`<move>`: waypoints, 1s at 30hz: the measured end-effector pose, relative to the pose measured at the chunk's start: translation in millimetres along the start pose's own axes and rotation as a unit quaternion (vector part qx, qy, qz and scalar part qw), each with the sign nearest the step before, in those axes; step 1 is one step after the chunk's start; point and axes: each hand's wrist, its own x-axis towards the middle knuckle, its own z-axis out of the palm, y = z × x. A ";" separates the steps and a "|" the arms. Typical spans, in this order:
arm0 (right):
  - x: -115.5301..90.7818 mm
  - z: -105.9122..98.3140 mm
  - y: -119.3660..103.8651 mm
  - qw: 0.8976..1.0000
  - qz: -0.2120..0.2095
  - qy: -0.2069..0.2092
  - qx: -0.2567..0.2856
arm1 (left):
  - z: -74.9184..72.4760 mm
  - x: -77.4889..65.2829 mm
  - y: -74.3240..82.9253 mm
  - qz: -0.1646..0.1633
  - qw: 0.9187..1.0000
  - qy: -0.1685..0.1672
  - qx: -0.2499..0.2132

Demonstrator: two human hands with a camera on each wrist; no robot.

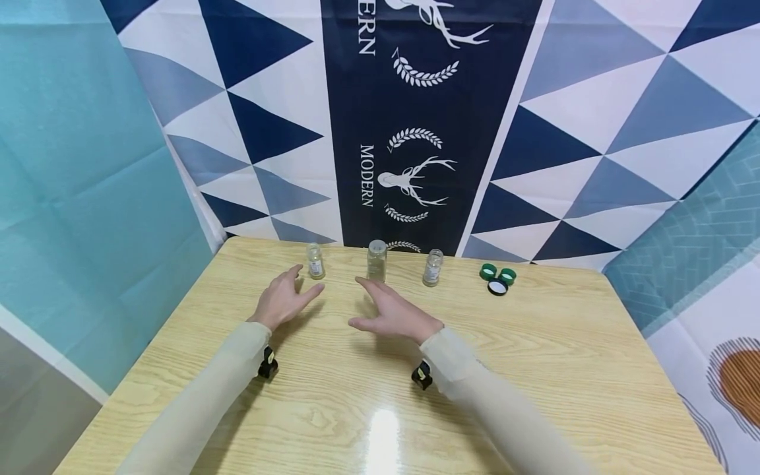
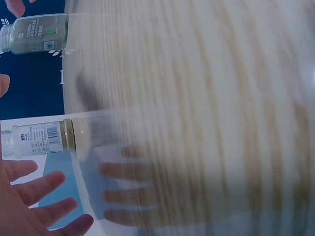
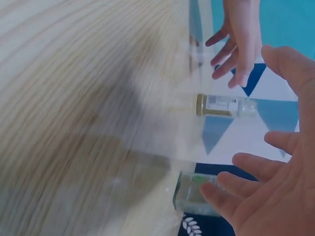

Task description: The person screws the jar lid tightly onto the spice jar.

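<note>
My left hand (image 1: 282, 302) hovers with spread fingers just short of a small glass spice jar (image 1: 316, 262), which stands uncapped at the back left of the table. A barcode label and a layer of powder at the base show on that jar (image 2: 42, 137) in the left wrist view. My right hand (image 1: 394, 313) is held with fingers extended in front of a larger glass jar (image 1: 377, 260), whose label reads cumin powder in the left wrist view. In the right wrist view its fingers overlap this jar (image 3: 189, 194). Neither hand holds anything.
A third small labelled jar (image 1: 433, 268), also uncapped, stands right of the middle. Farther right lie two green caps (image 1: 488, 271) and a black cap (image 1: 497, 287). A patterned cloth (image 1: 285, 152) hangs right behind the wooden table's (image 1: 332, 396) back edge.
</note>
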 end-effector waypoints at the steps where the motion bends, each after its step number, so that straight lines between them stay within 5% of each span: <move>1: 2.8 1.2 -0.9 1.000 0.001 0.001 0.001 | 0.0 0.6 0.0 0.000 1.000 -0.001 0.000; 15: 34.5 12.7 -7.9 0.999 0.012 0.018 0.037 | -1.3 10.7 -4.4 -0.006 1.000 0.019 -0.006; 30: 71.0 20.6 -15.1 0.999 0.016 0.016 0.027 | -6.1 28.7 -5.6 -0.013 0.994 -0.007 -0.105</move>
